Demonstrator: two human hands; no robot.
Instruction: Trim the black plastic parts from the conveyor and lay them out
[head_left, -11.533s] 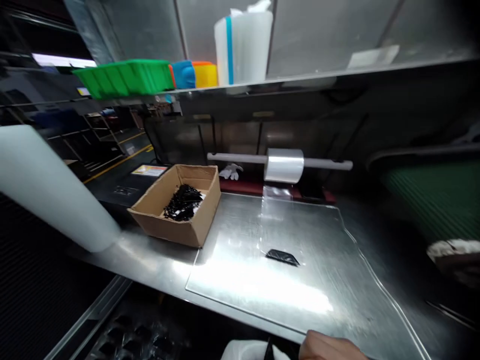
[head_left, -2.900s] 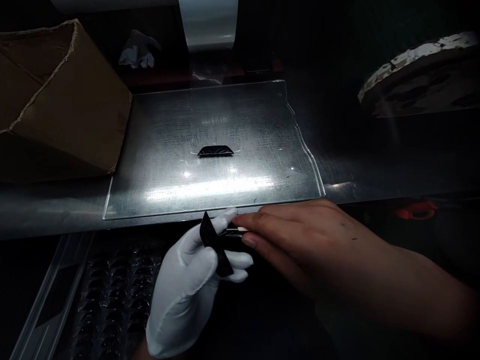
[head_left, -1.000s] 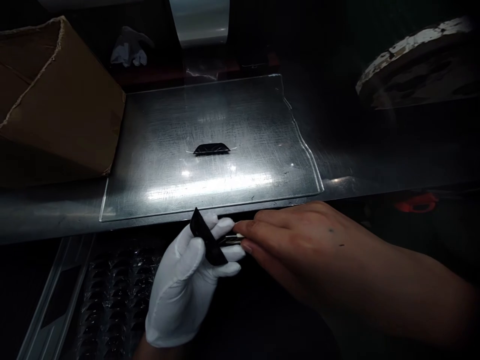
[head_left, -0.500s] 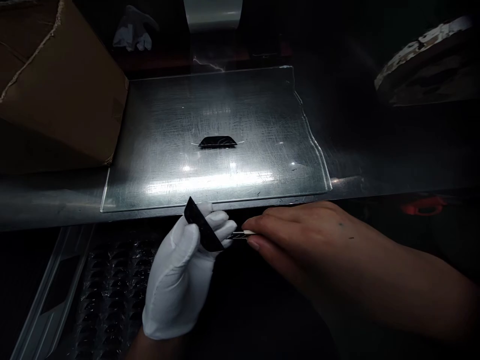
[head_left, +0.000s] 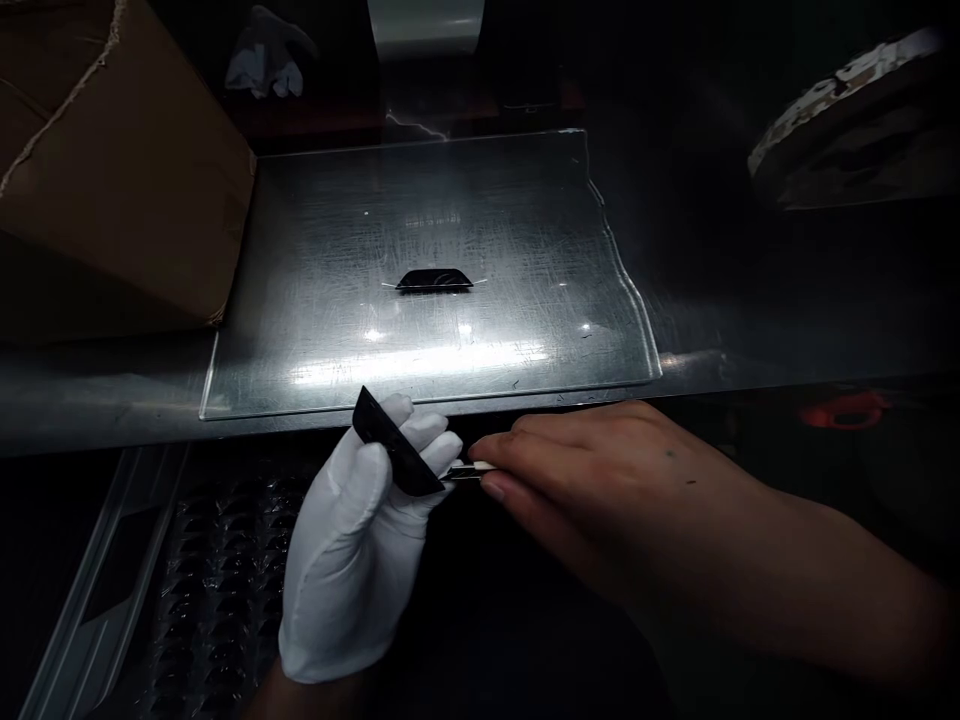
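My left hand (head_left: pixel 352 560) wears a white glove and is closed on a glossy black trapezoid-shaped piece (head_left: pixel 397 445), which it holds tilted just in front of the table edge. Bare, my right hand (head_left: pixel 585 480) pinches a snap-off knife blade (head_left: pixel 465 472) between thumb and forefinger, with a white bit at the fingertips. The blade's tip reaches the lower right end of the black piece; whether they touch is hard to see. Another black trapezoid piece (head_left: pixel 435 281) rests on a clear glass sheet (head_left: pixel 315 240) behind my hands.
A cardboard box (head_left: pixel 127 200) stands at the left against the glass sheet. Below the table edge at left is a clear tray (head_left: pixel 214 600) with rows of dark pieces. A roll with a worn pale rim (head_left: pixel 847 85) is at right, near a red object (head_left: pixel 846 409). Gloves (head_left: pixel 266 60) lie behind.
My left hand has shifted slightly left and up with the black piece. My right hand has moved a little left with the blade, staying close to the piece's lower end.
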